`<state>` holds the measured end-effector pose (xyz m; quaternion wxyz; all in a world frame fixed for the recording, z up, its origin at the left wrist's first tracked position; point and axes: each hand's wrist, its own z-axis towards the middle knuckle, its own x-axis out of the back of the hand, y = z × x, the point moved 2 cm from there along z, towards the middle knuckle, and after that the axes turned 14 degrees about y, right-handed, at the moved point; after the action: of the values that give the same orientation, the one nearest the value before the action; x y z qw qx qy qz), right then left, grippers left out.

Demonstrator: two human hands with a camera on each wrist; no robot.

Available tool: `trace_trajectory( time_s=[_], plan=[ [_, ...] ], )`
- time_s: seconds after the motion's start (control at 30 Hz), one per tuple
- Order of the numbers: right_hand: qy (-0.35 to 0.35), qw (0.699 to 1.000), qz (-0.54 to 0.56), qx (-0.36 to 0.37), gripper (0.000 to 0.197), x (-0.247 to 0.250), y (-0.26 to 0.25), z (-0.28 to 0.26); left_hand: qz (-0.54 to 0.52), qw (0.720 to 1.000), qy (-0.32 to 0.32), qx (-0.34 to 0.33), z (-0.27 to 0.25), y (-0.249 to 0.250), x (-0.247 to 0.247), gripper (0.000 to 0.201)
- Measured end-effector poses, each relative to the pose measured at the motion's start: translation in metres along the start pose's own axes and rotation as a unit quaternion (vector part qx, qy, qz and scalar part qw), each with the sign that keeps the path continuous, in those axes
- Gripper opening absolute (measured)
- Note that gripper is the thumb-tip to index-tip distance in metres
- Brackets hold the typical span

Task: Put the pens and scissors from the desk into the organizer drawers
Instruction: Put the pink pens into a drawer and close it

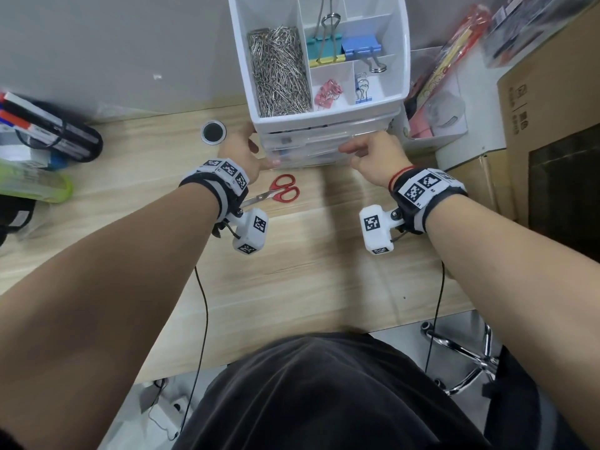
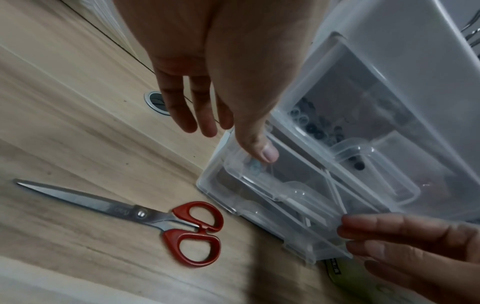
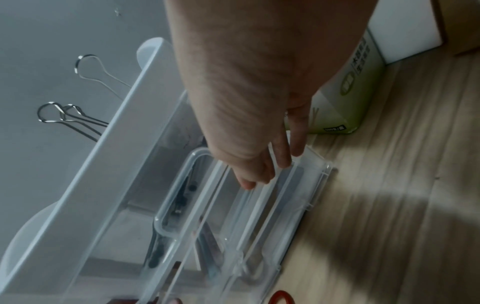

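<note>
Left wrist: unreadable stamp (image 2: pixel 120 210) on scissors (image 2: pixel 142 214)

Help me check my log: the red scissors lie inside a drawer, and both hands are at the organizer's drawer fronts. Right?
One slip: the left wrist view shows the red scissors on the desk in front of the organizer, outside every drawer. The left hand and right hand are at its drawer fronts.

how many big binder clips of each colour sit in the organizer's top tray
teal binder clip: 1
yellow binder clip: 1
blue binder clip: 1
total: 3
</note>
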<state>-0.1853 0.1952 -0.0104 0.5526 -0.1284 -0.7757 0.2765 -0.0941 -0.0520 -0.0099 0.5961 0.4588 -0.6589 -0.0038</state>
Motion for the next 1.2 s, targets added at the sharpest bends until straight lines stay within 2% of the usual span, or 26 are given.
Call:
trace_trajectory(
  time_s=[0.17, 0.23, 0.3, 0.37, 0.47, 0.57, 0.67, 0.77, 0.87, 0.97, 1.1, 1.2],
  plan=[
    [0.045, 0.995, -0.02, -0.081, 0.017, -0.006, 0.017, 0.008, -0.003, 1.0, 0.003, -0.024, 0.002, -0.003, -0.002, 0.066],
    [0.069, 0.989, -0.03, -0.127, 0.023, -0.005, 0.029, 0.013, -0.004, 1.0, -0.003, -0.028, 0.001, -0.003, -0.004, 0.068],
    [0.094, 0.984, -0.004, -0.153, 0.04, -0.002, 0.034, 0.015, 0.006, 1.0, -0.01, -0.025, 0.001, -0.003, -0.006, 0.071],
    [0.102, 0.984, 0.023, -0.142, 0.051, 0.0, 0.03, 0.016, 0.011, 1.0, -0.005, -0.022, 0.003, -0.003, -0.009, 0.074],
    [0.104, 0.987, 0.047, -0.117, 0.049, -0.001, 0.027, 0.015, 0.005, 0.999, 0.014, -0.031, 0.005, -0.003, -0.012, 0.076],
    [0.115, 0.984, 0.063, -0.123, 0.05, -0.003, 0.028, 0.012, -0.003, 0.999, 0.024, -0.04, 0.005, -0.005, -0.011, 0.072],
    [0.122, 0.984, 0.041, -0.12, 0.045, -0.009, 0.03, 0.01, -0.006, 0.999, 0.03, -0.036, 0.009, -0.007, -0.01, 0.06],
    [0.142, 0.981, 0.032, -0.128, 0.038, -0.01, 0.031, 0.008, 0.004, 0.999, 0.028, -0.036, 0.012, -0.005, -0.009, 0.056],
    [0.163, 0.975, 0.048, -0.143, 0.039, -0.005, 0.026, 0.01, 0.014, 0.999, 0.029, -0.042, 0.014, -0.004, -0.009, 0.054],
    [0.154, 0.975, 0.077, -0.138, 0.035, -0.004, 0.025, 0.014, 0.011, 0.999, 0.032, -0.042, 0.015, -0.001, -0.01, 0.052],
    [0.151, 0.973, 0.086, -0.149, 0.027, -0.001, 0.027, 0.02, 0.0, 0.999, 0.039, -0.036, 0.015, 0.002, -0.009, 0.041],
    [0.135, 0.975, 0.081, -0.156, 0.027, -0.001, 0.028, 0.021, 0.005, 0.999, 0.032, -0.041, 0.013, 0.003, -0.008, 0.043]
  ],
)
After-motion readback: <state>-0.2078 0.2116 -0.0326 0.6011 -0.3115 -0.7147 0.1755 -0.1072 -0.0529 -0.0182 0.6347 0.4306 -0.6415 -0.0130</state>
